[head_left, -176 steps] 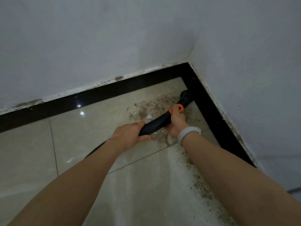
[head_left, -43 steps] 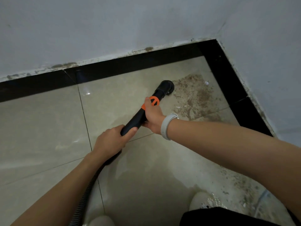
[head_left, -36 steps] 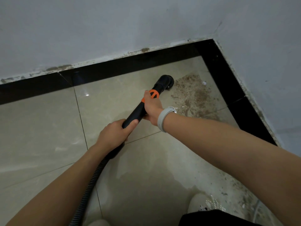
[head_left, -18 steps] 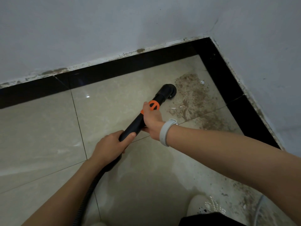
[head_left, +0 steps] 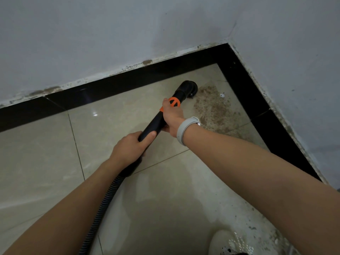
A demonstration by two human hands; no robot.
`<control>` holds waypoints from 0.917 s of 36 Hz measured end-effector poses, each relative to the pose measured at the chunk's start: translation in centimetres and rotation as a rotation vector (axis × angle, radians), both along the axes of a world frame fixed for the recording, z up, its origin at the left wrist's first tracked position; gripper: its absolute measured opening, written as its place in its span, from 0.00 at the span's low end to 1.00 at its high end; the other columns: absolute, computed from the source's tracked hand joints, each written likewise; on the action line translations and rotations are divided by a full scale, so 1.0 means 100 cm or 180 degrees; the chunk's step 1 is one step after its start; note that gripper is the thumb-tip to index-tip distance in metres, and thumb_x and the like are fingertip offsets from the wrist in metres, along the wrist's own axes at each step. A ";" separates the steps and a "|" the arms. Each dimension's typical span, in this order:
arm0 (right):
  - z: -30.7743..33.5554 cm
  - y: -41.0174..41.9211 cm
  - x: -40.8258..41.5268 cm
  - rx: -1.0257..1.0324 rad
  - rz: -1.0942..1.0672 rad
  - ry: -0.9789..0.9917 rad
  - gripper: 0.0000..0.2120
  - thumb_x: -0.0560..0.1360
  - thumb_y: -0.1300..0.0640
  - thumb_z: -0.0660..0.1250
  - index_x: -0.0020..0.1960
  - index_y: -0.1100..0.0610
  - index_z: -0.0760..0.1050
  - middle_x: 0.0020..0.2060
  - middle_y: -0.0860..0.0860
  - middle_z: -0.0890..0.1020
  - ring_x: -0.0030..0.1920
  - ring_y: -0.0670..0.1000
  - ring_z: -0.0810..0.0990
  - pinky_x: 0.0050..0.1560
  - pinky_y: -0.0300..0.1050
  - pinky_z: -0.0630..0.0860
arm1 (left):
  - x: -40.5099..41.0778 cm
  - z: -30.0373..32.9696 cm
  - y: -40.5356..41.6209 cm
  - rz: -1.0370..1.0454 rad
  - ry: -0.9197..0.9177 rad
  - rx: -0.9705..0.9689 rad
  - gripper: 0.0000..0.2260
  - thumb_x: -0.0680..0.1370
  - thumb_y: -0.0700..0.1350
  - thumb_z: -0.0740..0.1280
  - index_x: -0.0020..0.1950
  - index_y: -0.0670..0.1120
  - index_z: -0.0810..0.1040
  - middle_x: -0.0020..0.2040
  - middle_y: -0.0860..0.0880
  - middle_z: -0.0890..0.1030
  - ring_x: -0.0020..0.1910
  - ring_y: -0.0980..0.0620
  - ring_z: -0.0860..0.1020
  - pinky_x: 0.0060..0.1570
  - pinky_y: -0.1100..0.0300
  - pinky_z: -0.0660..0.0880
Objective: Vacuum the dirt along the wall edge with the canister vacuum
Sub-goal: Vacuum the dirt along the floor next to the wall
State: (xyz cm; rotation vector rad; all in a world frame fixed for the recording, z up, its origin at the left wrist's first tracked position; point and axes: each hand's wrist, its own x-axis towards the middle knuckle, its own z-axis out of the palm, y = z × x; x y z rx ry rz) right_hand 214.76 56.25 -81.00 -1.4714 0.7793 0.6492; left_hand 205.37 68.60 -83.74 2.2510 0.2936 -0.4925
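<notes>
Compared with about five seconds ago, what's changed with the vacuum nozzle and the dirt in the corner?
The nozzle has pulled out of the corner and now sits at the left edge of the dirt patch, nearer the back skirting. The floor left of the nozzle now looks clean. Unchanged: left hand and right hand still grip the black wand.

- We see beige glossy floor tiles with thin grout lines, a light glinting on one near the far skirting;
- we note a grey wristband on one wrist;
- we make out a pale shoe at the bottom edge, partly cut off
</notes>
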 end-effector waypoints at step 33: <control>-0.023 -0.087 0.055 -0.0425 -0.0397 -0.0282 0.17 0.80 0.42 0.57 0.55 0.56 0.63 0.51 0.56 0.75 0.54 0.59 0.77 0.54 0.56 0.79 | 0.067 -0.007 -0.078 -0.0631 -0.0085 0.0006 0.25 0.74 0.71 0.55 0.39 0.50 0.73 0.31 0.52 0.81 0.28 0.54 0.80 0.36 0.57 0.77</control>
